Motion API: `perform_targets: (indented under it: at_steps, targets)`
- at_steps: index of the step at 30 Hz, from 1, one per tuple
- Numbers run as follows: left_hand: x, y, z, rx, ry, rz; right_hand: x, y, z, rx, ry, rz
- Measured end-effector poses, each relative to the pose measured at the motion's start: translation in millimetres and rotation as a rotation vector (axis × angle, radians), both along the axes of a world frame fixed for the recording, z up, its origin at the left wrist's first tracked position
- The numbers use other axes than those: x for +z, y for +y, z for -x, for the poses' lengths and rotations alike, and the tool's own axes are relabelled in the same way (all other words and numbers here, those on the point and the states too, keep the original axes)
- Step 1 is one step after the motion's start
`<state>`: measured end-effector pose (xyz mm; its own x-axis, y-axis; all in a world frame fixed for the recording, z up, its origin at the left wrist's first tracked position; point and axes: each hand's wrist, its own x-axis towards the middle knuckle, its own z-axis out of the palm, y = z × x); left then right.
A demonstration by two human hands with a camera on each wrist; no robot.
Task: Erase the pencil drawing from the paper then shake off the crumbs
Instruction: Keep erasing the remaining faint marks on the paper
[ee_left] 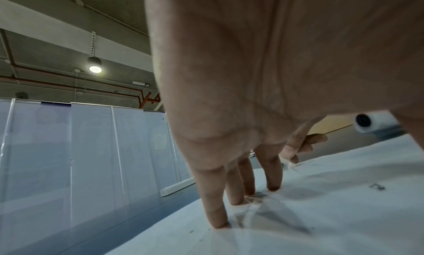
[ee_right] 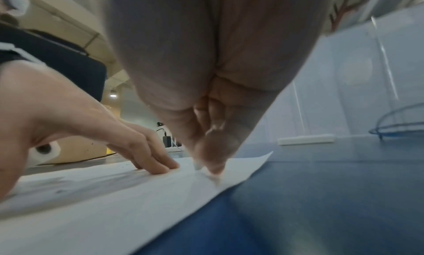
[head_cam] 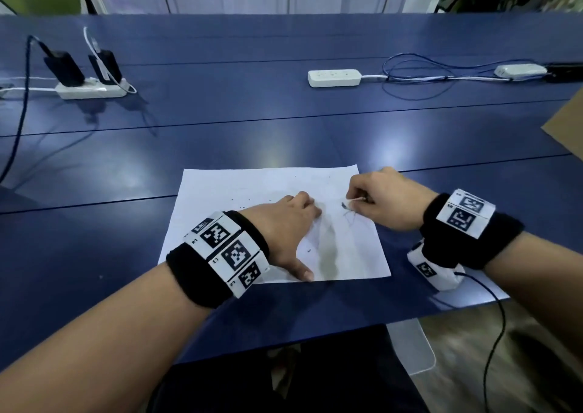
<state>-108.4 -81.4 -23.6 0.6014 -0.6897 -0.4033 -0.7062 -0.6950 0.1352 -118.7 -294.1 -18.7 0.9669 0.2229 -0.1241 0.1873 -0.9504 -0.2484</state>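
A white sheet of paper lies on the blue table in front of me. Faint pencil lines show near its right side, and small dark crumbs are scattered over it. My left hand lies flat on the sheet with straight fingers pressing it down. My right hand pinches a small white eraser whose tip touches the paper by the pencil lines. In the right wrist view that hand's fingertips are blurred against the paper.
A white power strip with two black chargers stands at the far left. Another power strip with looped blue cable lies at the back right. A cardboard corner juts in at the right edge. The table's near edge runs just behind my wrists.
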Motion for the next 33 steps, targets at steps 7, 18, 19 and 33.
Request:
perform_targets:
  at_steps: [7, 18, 19, 33]
  targets:
    - [-3.9, 37.7, 8.2, 0.009, 0.042, 0.023, 8.6, 4.5, 32.9, -0.012, -0.063, -0.185]
    - [-8.8, 9.4, 4.7, 0.053, -0.040, 0.079, -2.5, 33.5, 9.1, 0.078, 0.018, -0.078]
    - [-10.1, 9.3, 3.3, 0.060, -0.040, 0.080, -3.5, 35.1, 6.7, 0.086, 0.022, -0.044]
    - [-12.4, 11.8, 0.2, 0.051, -0.064, 0.070, -2.8, 30.3, -2.0, 0.208, 0.023, 0.062]
